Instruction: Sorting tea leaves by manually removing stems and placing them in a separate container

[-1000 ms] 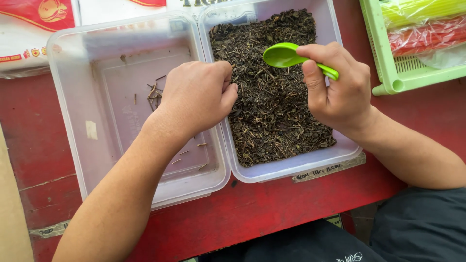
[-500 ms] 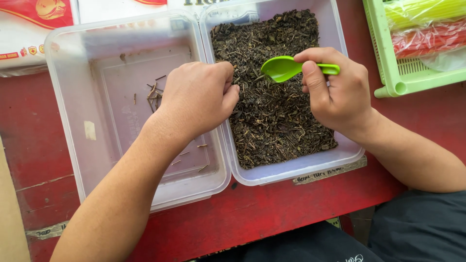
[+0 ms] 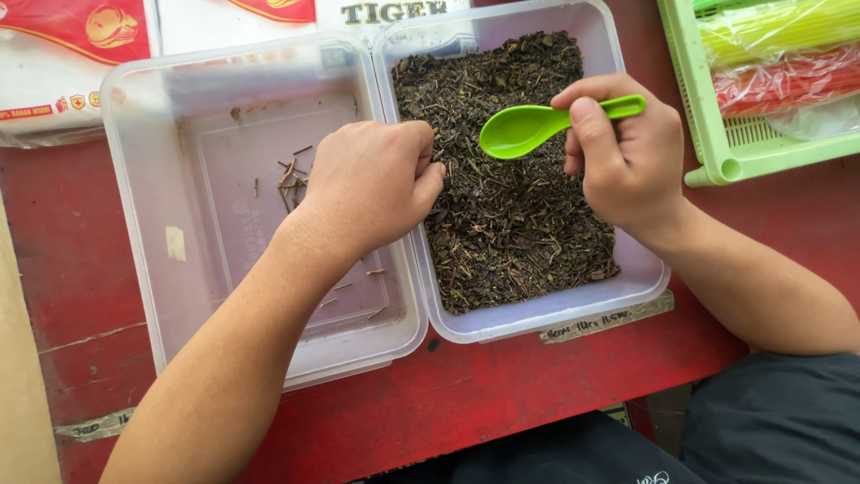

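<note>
Two clear plastic tubs stand side by side on a red table. The right tub (image 3: 632,269) is filled with dark dried leaves (image 3: 511,215). The left tub (image 3: 143,233) holds only a few small stems (image 3: 288,172). My right hand (image 3: 632,161) grips a bright green plastic spoon (image 3: 524,127), its empty bowl hovering just above the leaves. My left hand (image 3: 372,184) is curled with its fingertips pinched at the leaves' left edge, over the wall between the tubs; whether it holds anything is hidden.
A light green plastic basket (image 3: 717,134) with yellow and red wrapped packets (image 3: 779,54) stands at the right rear. Printed red and white packaging (image 3: 63,54) lies behind the left tub. Brown cardboard (image 3: 18,394) runs along the left edge.
The spoon has tilted so its handle points up to the right, and its bowl has dropped lower over the leaves. My left hand has stayed in place.
</note>
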